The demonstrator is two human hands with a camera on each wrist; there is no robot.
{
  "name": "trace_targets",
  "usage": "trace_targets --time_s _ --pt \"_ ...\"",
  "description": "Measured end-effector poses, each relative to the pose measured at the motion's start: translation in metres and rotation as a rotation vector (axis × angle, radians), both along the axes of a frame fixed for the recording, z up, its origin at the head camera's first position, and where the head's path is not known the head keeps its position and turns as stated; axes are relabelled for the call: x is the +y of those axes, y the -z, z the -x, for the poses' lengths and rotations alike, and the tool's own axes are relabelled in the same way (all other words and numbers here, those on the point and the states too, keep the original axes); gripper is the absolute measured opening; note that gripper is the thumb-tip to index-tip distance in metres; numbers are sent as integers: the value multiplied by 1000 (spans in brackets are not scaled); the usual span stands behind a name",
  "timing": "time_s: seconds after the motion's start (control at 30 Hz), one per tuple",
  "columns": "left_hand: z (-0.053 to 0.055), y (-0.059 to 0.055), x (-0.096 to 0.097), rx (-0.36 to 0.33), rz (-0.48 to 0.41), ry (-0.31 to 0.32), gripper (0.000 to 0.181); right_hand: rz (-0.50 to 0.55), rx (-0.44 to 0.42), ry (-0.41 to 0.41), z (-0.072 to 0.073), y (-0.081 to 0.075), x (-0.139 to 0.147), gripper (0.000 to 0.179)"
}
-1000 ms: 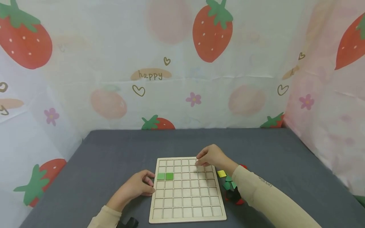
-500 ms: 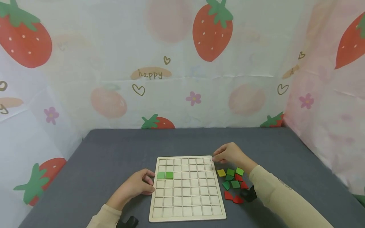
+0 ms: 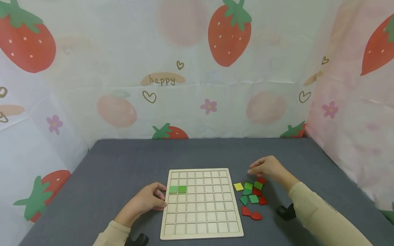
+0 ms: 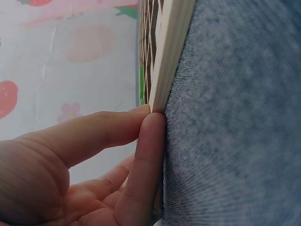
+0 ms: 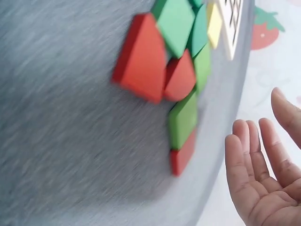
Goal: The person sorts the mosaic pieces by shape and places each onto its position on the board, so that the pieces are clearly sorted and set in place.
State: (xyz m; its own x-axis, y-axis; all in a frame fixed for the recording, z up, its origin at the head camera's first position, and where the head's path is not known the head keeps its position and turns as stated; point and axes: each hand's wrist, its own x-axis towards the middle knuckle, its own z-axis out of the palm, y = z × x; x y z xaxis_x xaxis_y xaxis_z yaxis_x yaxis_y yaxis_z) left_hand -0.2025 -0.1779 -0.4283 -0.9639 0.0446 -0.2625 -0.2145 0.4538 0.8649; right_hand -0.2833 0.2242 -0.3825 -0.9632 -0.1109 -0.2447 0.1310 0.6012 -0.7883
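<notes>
A square-gridded wooden board [image 3: 201,238] lies on the dark table, with two green square tiles [image 3: 182,189] side by side in its left part. Against its left edge rest the thumb and fingertip of my left hand [image 3: 151,198]; in the left wrist view, those fingers [image 4: 149,146] touch the board's pale side [image 4: 171,52]. To the right, my right hand [image 3: 268,168] hovers over the far end of a group of loose tiles. Its fingers look spread and empty in the right wrist view. Beneath it lies a red tile [image 3: 261,180], partly covered in the head view.
Beside the board's right edge are a yellow tile [image 3: 238,187], several green tiles [image 3: 253,199] and several red tiles [image 3: 256,215], some touching. A strawberry-printed cloth [image 3: 197,61] stands behind the table [image 3: 138,153] and along both sides.
My right hand has moved right, from above the board's upper right corner to over the loose tiles, uncovering most of them. My left hand stays at the board's left edge.
</notes>
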Motion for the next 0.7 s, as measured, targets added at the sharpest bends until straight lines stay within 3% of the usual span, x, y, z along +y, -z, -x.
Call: trace_targets --time_s 0.43,0.7 --pt "0 0 0 -1 -1 -1 51 10 -25 46 3 11 33 30" --pt "0 0 0 -4 -4 0 50 -43 -35 47 2 11 39 26"
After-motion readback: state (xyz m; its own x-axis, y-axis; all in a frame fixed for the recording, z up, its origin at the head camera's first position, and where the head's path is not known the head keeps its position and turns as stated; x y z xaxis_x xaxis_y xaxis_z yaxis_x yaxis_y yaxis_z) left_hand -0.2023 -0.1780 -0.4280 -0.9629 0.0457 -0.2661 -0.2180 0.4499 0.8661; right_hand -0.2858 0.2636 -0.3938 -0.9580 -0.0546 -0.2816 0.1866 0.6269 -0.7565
